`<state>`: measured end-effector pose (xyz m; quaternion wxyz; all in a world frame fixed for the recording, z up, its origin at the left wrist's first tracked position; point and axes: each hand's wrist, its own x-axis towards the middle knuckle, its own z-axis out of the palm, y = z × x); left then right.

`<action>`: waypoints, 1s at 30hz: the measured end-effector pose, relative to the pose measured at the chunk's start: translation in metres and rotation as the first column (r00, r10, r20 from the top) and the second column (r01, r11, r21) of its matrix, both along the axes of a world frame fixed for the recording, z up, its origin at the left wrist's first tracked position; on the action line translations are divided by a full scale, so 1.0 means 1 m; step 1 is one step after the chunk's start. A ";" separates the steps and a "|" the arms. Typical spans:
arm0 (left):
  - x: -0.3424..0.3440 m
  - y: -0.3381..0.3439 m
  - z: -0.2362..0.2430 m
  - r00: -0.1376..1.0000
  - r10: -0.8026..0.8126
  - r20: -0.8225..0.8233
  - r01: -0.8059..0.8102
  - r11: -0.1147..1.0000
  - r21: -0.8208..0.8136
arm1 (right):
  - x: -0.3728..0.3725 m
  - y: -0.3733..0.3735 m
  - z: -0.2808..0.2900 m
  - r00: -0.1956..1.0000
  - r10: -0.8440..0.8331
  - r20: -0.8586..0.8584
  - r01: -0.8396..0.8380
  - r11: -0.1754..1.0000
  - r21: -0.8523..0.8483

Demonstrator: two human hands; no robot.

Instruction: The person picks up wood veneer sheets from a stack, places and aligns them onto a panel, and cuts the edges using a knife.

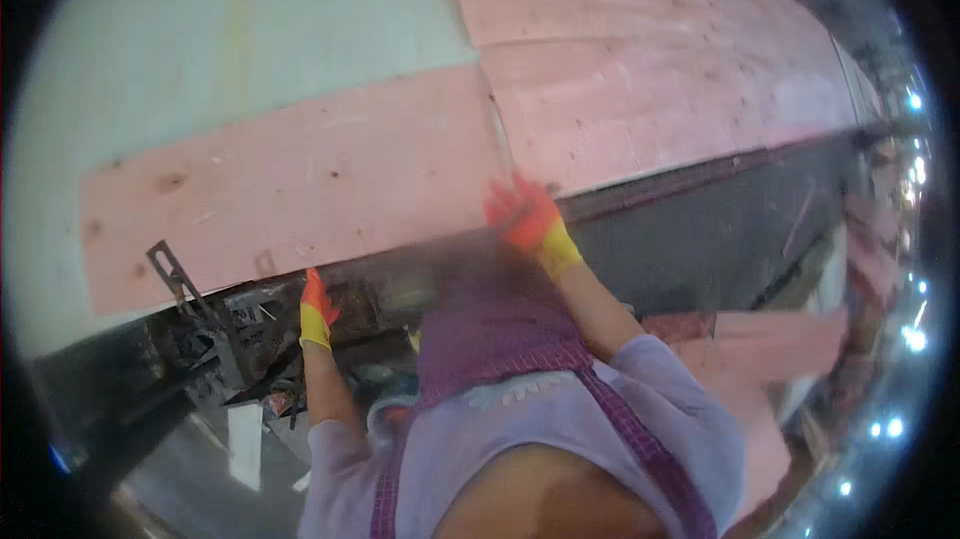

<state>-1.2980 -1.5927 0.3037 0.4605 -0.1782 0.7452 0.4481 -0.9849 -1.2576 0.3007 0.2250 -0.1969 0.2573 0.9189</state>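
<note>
Thin pink wood veneer sheets lie over a large pale sheet. My right hand (528, 219), in an orange and yellow glove, is over the front edge of the nearer pink veneer sheet (300, 189), close to its seam with the bigger right-hand veneer sheet (660, 79). Its fingers are spread and slightly blurred, with nothing in them. My left hand (317, 307), gloved alike, is seen side-on at the front edge of the nearer sheet. Its fingers stretch forward and their tips reach that edge; the palm is hidden.
A slotted metal bracket (180, 279) sticks up left of my left hand. The pale sheet (330, 19) spreads across the back left. A dark table side (690, 229) runs along the right front. Pink veneer pieces (750, 359) lie lower right, and scraps (245, 444) lie lower left.
</note>
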 end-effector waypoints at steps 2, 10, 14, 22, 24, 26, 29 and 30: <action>0.027 0.037 0.042 1.000 0.028 0.007 -0.028 0.887 0.462 | -0.021 0.008 0.089 0.973 -0.090 0.215 -0.010 0.906 0.423; 0.125 0.230 0.196 0.972 0.019 0.233 -0.233 -0.026 0.972 | -0.010 0.023 0.138 0.896 -0.409 0.174 0.363 0.899 0.246; 0.225 0.289 0.254 0.950 -0.268 0.160 -0.219 -0.205 0.954 | 0.049 0.021 0.150 0.831 -0.466 0.304 0.369 0.871 0.325; 0.507 0.317 0.305 0.282 0.194 -0.939 0.593 -0.805 0.012 | 0.190 -0.008 0.209 0.619 -0.777 0.115 0.633 0.580 0.512; 0.554 0.304 0.296 0.281 0.149 -0.948 0.510 -0.860 0.016 | 0.227 -0.004 0.217 0.498 -0.855 0.145 0.646 0.478 0.595; 0.595 0.300 0.295 0.263 0.086 -0.961 0.403 -0.915 0.029 | 0.265 -0.003 0.220 0.425 -0.896 0.132 0.629 0.397 0.669; 0.641 0.294 0.298 0.286 0.067 -0.956 0.335 -0.942 0.034 | 0.310 -0.008 0.231 0.311 -0.931 0.193 0.548 0.342 0.764; 0.651 0.293 0.298 0.289 0.058 -0.956 0.304 -0.952 0.034 | 0.320 -0.011 0.235 0.270 -0.938 0.218 0.479 0.327 0.815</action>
